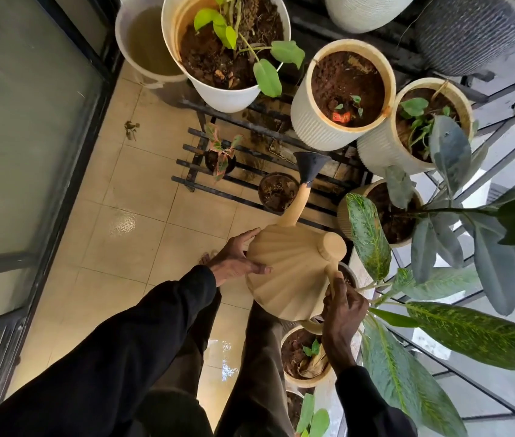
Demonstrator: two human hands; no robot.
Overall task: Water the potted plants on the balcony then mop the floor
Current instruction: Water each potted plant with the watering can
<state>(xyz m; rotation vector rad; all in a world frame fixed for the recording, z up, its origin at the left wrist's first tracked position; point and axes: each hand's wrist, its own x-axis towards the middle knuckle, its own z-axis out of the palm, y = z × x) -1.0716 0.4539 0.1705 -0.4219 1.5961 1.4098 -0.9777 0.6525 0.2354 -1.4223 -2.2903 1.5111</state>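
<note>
Head view: we judge the stiff watering can (291, 266) water-heavy; our right hand (341, 320) curls round its handle (332, 272), our left hand (234, 257) presses open-fingered against its ribbed side.

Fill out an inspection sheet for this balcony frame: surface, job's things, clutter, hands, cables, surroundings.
Surface: tiled floor, with shiny wet patches.
Job's things: watering can held tipped forward, its black rose above the metal rack; no stream visible; potted plants on and beside the rack; no mop seen.
Clutter: leaf scrap on the tiles; bucket of murky water in the corner.
Hands: left hand presses flat against the can's side; right hand grips its handle.
Cables: nothing seen.
Surroundings: frosted glass door on the left, railing on the right.
</note>
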